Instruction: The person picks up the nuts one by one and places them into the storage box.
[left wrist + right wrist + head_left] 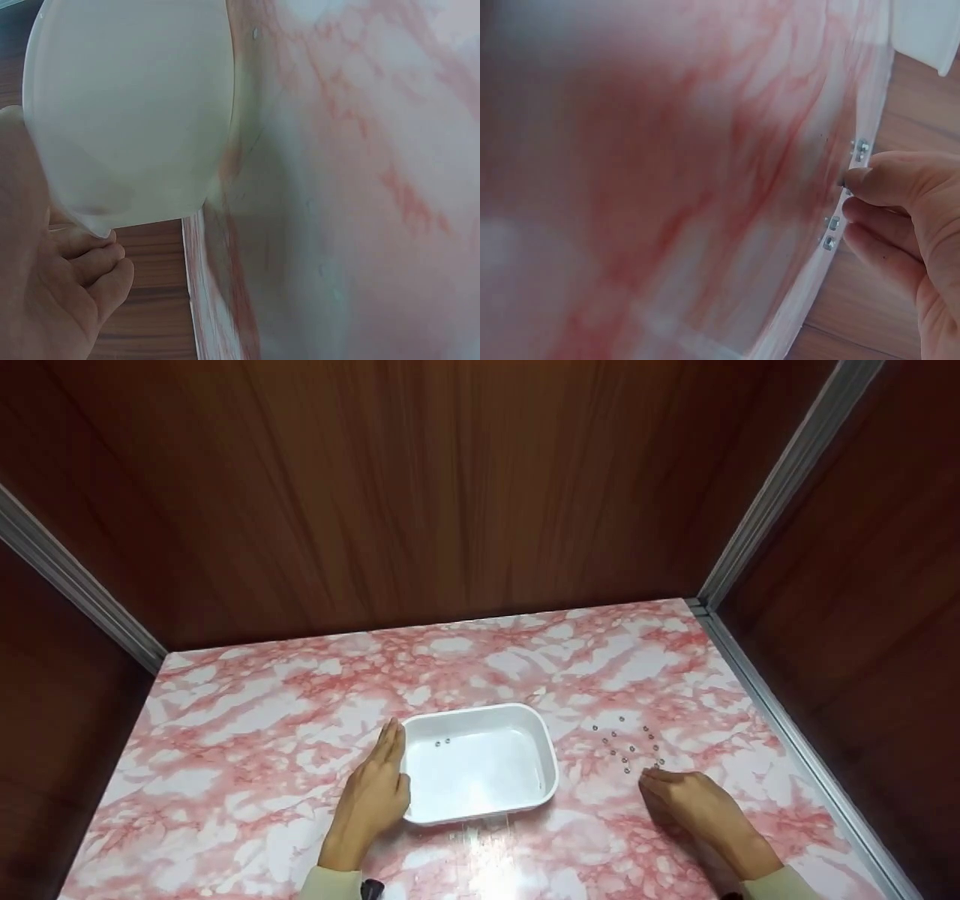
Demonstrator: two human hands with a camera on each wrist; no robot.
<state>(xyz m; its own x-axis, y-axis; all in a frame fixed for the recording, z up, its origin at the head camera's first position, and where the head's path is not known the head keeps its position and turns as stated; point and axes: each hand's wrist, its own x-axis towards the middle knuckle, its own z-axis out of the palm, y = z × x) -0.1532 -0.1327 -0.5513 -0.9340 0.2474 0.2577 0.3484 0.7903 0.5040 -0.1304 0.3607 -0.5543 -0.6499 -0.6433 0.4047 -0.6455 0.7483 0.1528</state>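
Note:
A white tray (480,769) stands mid-table, with two small metal nuts (448,741) on its floor near the back left. My left hand (375,791) grips the tray's left end, thumb at the rim and fingers along the outer wall. To the right of the tray, several more small nuts (631,748) lie scattered on the table. My right hand (686,799) is at the near edge of this group, thumb and fingertips together. In the right wrist view a tiny dark nut (843,182) shows at those fingertips, mostly hidden by them.
The table (247,750) has a red and white marbled top. A brown wood-grain panel (450,495) rises behind it, with more panels on both sides. A grey metal rail (795,750) runs along the right edge.

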